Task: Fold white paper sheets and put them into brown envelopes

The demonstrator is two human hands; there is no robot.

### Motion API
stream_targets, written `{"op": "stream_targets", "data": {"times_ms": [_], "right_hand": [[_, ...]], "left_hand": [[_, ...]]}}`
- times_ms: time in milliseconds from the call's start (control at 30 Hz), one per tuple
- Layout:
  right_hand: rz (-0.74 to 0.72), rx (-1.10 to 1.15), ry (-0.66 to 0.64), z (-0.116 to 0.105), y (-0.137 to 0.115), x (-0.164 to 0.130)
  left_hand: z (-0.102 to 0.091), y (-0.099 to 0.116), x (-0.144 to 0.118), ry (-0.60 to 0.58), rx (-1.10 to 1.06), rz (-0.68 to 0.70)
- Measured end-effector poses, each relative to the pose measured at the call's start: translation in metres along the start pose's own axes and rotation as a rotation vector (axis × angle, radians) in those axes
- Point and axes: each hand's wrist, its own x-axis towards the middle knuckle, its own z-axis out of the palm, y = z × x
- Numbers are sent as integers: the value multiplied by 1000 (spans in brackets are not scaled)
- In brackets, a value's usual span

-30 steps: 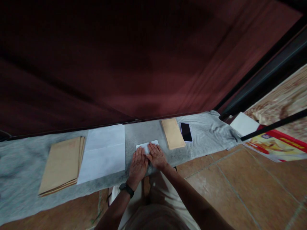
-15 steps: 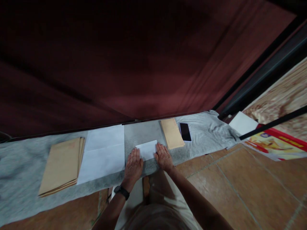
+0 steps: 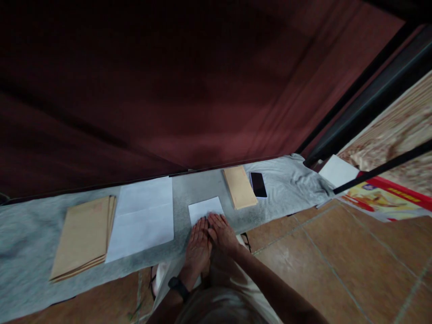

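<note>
A small folded white sheet of paper (image 3: 205, 208) lies on the grey cloth in front of me. My left hand (image 3: 198, 243) rests flat on its near edge, fingers stretched forward, a dark watch on the wrist. Right beside it, my right hand (image 3: 222, 231) lies with its fingers extended over the same edge, the two hands touching or nearly so. They cover the near part of the paper. To the left is a larger stack of white paper (image 3: 143, 216) with a crease across it. A brown envelope or envelopes (image 3: 240, 186) lie just right of the folded paper.
Farther left sits a pile of large brown envelopes (image 3: 83, 238). A phone (image 3: 258, 185) lies right of the smaller envelopes. The grey cloth (image 3: 286, 180) covers a narrow surface against a dark red panel (image 3: 202, 112). A printed box (image 3: 388, 195) stands at the right.
Both hands have moved from the paper's two sides to its near edge and come together. The folded paper now shows more of its top. The view has shifted slightly.
</note>
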Motion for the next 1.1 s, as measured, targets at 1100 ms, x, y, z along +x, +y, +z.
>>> {"op": "stream_targets", "data": {"times_ms": [1100], "right_hand": [[35,8,24,10,12,59]], "left_hand": [[11,-33,68,-23,-80,-60]]}}
